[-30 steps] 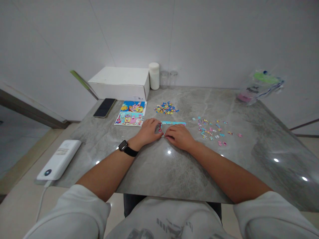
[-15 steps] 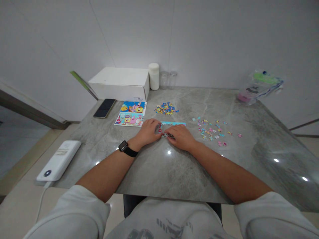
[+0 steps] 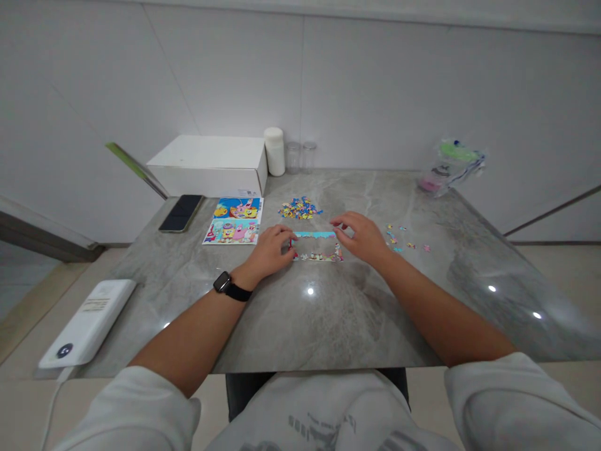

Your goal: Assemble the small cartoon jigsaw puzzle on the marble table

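Note:
A partly joined jigsaw puzzle border [image 3: 317, 235] lies on the table before me, with a light-blue strip along its top and colourful pieces along the bottom and sides. My left hand [image 3: 272, 249] rests at the border's left end, thumb and fingers apart and touching the edge pieces. Just past the top right corner hovers my right hand [image 3: 359, 237], its thumb and forefinger apart with no piece visible between them. Loose puzzle pieces [image 3: 393, 240] lie to the right, partly hidden by that hand. Behind the border is a heap of blue and yellow pieces [image 3: 300, 208].
A printed picture sheet [image 3: 233, 220] and a phone [image 3: 181, 213] lie to the left. At the back stand a white box [image 3: 209, 166], a white bottle [image 3: 275, 152] and two clear glasses [image 3: 300, 158]. A bagged cup [image 3: 451, 168] is back right, a power bank [image 3: 89, 322] front left.
My right hand has lifted off the bottom row and moved right and up, uncovering the lower and right edges. My left hand stays at the left end. The view has shifted slightly.

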`<state>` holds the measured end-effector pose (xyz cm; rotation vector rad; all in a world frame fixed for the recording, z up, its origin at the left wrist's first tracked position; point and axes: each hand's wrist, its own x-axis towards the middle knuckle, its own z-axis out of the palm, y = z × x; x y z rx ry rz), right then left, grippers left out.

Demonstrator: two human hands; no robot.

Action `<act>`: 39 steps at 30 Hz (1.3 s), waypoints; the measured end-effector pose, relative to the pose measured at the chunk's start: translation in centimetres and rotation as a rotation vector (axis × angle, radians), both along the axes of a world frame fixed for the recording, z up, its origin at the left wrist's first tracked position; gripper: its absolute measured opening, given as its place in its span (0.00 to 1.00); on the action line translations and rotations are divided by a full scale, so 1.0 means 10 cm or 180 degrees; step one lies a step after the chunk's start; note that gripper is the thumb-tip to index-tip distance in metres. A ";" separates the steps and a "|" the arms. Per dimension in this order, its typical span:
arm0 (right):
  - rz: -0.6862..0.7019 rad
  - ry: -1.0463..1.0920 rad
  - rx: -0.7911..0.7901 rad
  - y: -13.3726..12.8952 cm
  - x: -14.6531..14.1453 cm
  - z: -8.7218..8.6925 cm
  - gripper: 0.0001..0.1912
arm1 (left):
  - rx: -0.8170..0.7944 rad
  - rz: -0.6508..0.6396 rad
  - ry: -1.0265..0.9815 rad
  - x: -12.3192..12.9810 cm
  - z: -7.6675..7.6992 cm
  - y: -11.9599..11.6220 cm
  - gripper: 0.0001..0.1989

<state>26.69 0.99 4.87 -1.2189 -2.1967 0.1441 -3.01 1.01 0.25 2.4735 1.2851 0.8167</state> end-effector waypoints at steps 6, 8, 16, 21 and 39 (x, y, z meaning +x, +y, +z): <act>-0.0064 -0.0195 -0.0017 -0.15 0.41 -0.13 0.10 | -0.0005 -0.0327 0.0160 0.05 0.03 -0.07 0.12; -0.0214 -0.0130 -0.0008 -0.20 0.51 -0.26 0.10 | -0.0020 -0.0329 0.0189 0.08 0.03 -0.10 0.12; -0.0373 0.0109 -0.0177 -0.21 0.68 -0.49 0.10 | -0.0031 -0.0285 0.0345 0.15 0.00 -0.13 0.10; -0.0262 -0.0007 -0.0275 -0.23 0.67 -0.49 0.10 | -0.0049 -0.0212 0.0374 0.16 -0.02 -0.13 0.08; -0.0418 0.0023 -0.0055 -0.23 0.75 -0.37 0.11 | -0.0088 -0.0234 0.0321 0.18 -0.02 -0.14 0.07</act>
